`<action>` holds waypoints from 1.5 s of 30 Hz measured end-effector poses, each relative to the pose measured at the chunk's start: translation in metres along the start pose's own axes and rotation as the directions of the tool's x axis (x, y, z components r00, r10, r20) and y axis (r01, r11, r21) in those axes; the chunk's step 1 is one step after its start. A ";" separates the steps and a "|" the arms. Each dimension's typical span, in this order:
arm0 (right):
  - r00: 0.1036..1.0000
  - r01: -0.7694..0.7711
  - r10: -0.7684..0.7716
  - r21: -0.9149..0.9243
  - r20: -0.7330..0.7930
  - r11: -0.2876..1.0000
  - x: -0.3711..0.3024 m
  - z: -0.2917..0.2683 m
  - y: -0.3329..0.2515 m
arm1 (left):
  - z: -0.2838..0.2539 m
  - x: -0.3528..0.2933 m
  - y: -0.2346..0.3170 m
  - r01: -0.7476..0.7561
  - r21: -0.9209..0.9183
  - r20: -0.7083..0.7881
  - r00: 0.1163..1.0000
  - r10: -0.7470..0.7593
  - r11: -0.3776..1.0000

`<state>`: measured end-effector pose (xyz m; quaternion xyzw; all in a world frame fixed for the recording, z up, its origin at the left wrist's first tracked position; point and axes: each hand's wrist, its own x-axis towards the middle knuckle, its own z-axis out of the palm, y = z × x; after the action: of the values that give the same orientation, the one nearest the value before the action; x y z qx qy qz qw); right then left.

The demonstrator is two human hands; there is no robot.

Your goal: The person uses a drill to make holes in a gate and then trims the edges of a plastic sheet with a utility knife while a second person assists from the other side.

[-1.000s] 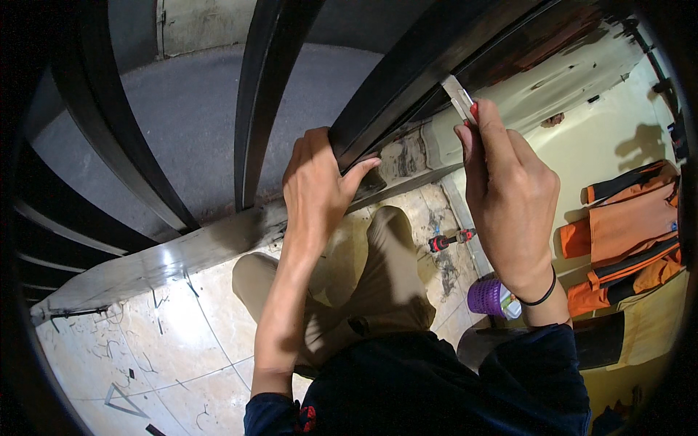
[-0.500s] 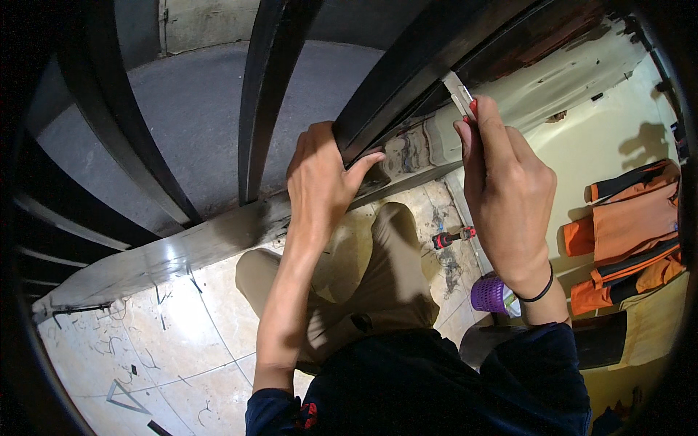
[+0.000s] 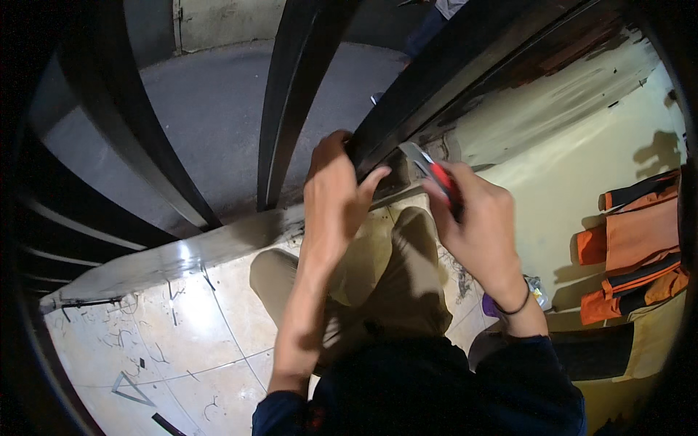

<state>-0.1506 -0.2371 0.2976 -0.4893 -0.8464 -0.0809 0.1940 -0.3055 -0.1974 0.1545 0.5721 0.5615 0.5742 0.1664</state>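
My left hand [image 3: 333, 200] is closed round the lower end of a thick black post [image 3: 436, 87], its thumb sticking out to the right. In my right hand [image 3: 480, 221] is a utility knife [image 3: 441, 176] with a red and black handle. The knife's blade is out and points up and left at the post's right-hand edge, just right of my left thumb. Whether the blade touches the post I cannot tell. Beside the post runs a pale wall [image 3: 523, 131] with dark smears.
Several black bars [image 3: 298, 94] rise from a low ledge [image 3: 163, 265] at the left. Beyond them part of a person [image 3: 429, 33] shows. Dark scraps and a triangular frame [image 3: 134, 390] lie on the floor tiles [image 3: 196, 370]. Orange-black clothing [image 3: 643, 232] hangs at the right, near a purple basket [image 3: 490, 307].
My right hand has come down and left along the post with the knife, nearer my left hand. The whole view has shifted a little. A person has come into view beyond the bars.
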 end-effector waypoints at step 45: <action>0.739 -0.007 0.590 0.871 -0.327 0.491 0.024 0.121 0.022 | -0.054 0.127 0.139 -0.495 0.246 0.045 0.865 0.500 0.833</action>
<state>-0.1725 -0.1673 0.1956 -0.4347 -0.5690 0.2160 0.6638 -0.3254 -0.1594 0.3457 0.7086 0.4626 0.5285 -0.0678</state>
